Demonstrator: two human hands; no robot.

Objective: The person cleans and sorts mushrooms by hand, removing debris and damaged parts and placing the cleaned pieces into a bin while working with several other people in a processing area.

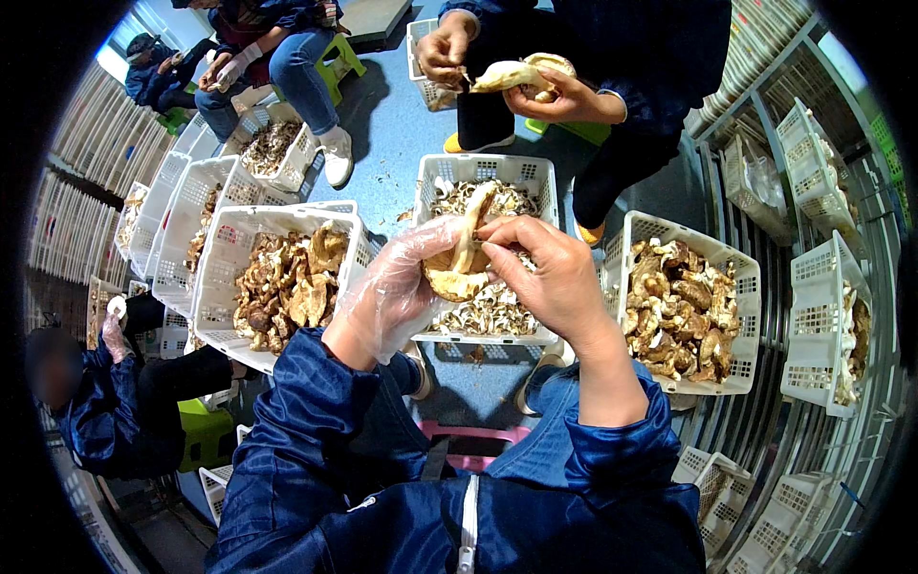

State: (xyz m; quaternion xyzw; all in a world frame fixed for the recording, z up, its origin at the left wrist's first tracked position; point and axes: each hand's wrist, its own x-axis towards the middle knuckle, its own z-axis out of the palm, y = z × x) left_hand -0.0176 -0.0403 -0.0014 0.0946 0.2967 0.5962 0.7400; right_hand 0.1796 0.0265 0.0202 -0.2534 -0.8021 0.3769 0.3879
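My left hand, in a clear plastic glove, holds a mushroom with its pale stem up and its brown cap below. My right hand, bare, pinches at the side of the stem with thumb and forefinger; whether a small piece is between the fingertips cannot be told. Beneath both hands stands a white plastic basket of thin pale and brown mushroom trimmings. A white basket of brown mushrooms is on the left, and another basket of brown mushrooms is on the right.
Across from me a person's hands hold large mushrooms. More people sit at the upper left and lower left. White baskets line the left side, and others sit by metal racks at the right. A pink stool is between my legs.
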